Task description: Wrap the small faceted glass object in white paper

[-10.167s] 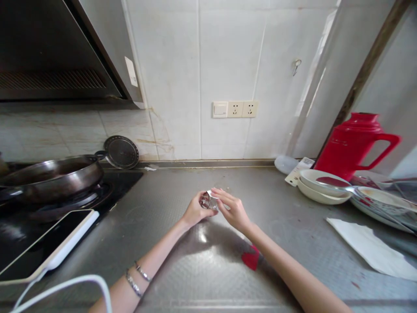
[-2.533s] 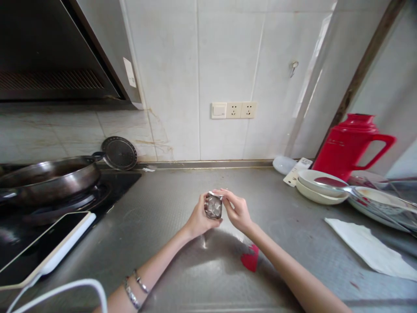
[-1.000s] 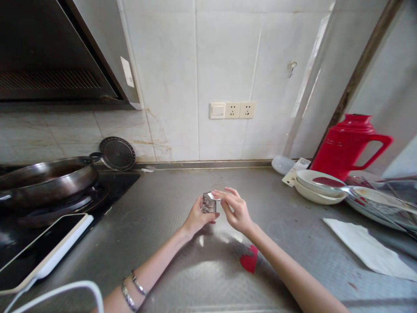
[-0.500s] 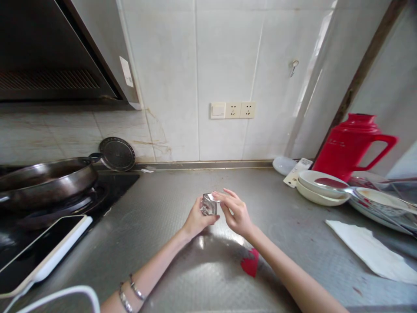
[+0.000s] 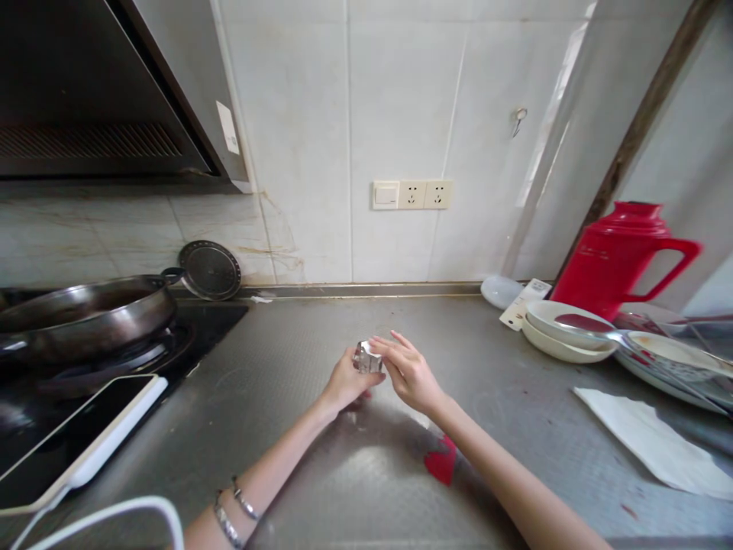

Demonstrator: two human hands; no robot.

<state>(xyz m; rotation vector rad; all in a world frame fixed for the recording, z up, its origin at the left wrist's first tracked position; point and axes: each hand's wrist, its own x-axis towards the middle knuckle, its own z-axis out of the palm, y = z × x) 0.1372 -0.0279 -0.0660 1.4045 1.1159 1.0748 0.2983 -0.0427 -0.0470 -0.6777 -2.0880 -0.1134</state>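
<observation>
A small clear glass container (image 5: 371, 363) with faceted sides is upright over the counter, wrapped by the fingers of my left hand (image 5: 345, 380). At its mouth shows a small white piece (image 5: 367, 348); whether it is paper, cloth or a lid I cannot make out. My right hand (image 5: 413, 373) reaches over from the right, its index and middle fingertips on the white piece at the rim. Its other fingers are raised and its thumb is close to the glass. Part of the glass is hidden behind my left fingers.
To the left are a pan (image 5: 95, 317) on the black stove and a phone (image 5: 85, 439) with a white cable. On the right stand a red thermos (image 5: 612, 256), stacked bowls (image 5: 564, 347) and a white paper sheet (image 5: 653, 439). A red patch (image 5: 440, 461) shows on the metal counter (image 5: 321, 496).
My right fingertips have shifted slightly left across the glass's mouth, and the white piece with them. My left hand keeps its hold. The view has moved a little.
</observation>
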